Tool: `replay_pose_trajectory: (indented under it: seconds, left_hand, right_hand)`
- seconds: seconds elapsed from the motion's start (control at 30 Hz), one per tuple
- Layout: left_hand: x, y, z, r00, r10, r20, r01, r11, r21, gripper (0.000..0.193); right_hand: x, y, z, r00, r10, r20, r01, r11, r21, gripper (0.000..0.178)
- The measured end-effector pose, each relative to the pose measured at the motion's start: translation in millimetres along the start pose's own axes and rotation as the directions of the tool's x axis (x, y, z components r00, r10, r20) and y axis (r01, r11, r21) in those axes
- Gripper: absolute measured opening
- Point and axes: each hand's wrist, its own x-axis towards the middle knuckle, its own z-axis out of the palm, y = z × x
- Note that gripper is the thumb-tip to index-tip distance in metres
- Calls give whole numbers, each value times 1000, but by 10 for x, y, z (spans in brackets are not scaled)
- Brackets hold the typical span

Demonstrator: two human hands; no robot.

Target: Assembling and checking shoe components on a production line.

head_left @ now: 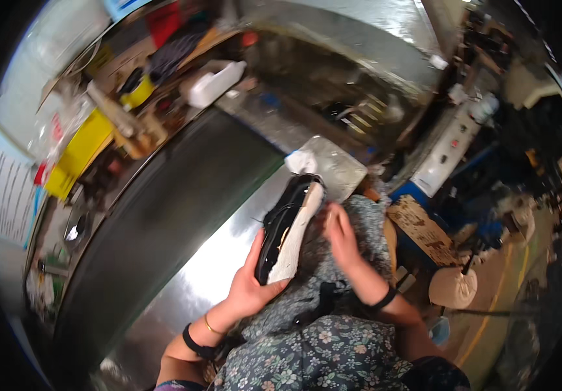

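A glossy black shoe (285,212) lies tilted on its side, its pale sole side (297,241) turned toward the right. My left hand (255,287) is closed around its near end, thumb on the pale underside and fingers along the black upper. Just right of the shoe's far half is my right hand (341,234), apart from it. Its fingers are bent and smeared by motion, so whether they pinch anything is unclear. Beyond the shoe's far end, a white wad (302,161) rests by a translucent square tray (336,169).
A dark belt-like strip (183,176) curves along the left beside a shiny metal surface (209,260). Behind it stand a yellow box (80,153), a yellow tape roll (139,91) and a white container (216,83). At right are a worn board (422,229) and a beige round-topped stool (453,288).
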Motion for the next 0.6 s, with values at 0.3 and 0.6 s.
replay_pose_trajectory:
  seconds: [0.3, 0.6]
  left_hand:
    - [750, 224, 808, 470, 305, 829, -437, 896, -82, 78]
    - [499, -1023, 719, 731, 244, 637, -580, 714, 392, 35]
  right_hand:
    - [-757, -1580, -1114, 981, -196, -17, 196, 977, 77, 80]
    - [-779, -2509, -3966, 550, -774, -314, -238, 215, -947, 77]
